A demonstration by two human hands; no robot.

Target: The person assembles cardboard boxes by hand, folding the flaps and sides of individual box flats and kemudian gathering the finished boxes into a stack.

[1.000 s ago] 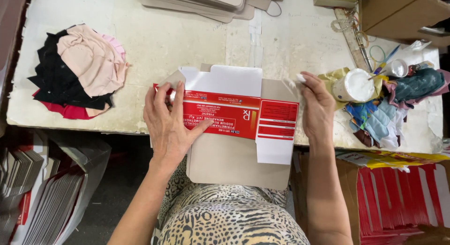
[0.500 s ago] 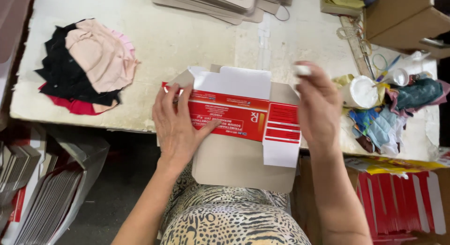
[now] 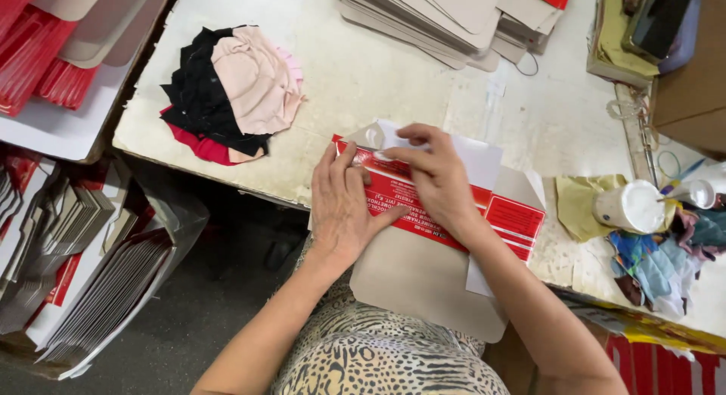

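A flat red and white cardboard box blank (image 3: pixel 505 211) lies across the near edge of the white worktable (image 3: pixel 363 77), its plain brown panel (image 3: pixel 423 281) hanging over my lap. My left hand (image 3: pixel 344 210) presses flat on the blank's left part, fingers spread. My right hand (image 3: pixel 435 179) reaches across to the upper left of the blank, fingertips pinched at a white flap (image 3: pixel 378 138) near the left hand's fingers.
A pile of black, pink and red fabric pieces (image 3: pixel 231 92) lies at the table's left. Stacked flat brown card blanks (image 3: pixel 446 17) sit at the back. A white glue pot (image 3: pixel 628 206) and coloured rags (image 3: pixel 658 263) are at the right. Bundles of folded cartons (image 3: pixel 83 266) stand on the floor at left.
My right hand has come from the blank's right end across to its upper left flap. The left hand has stayed pressed on the blank. The view has tilted.
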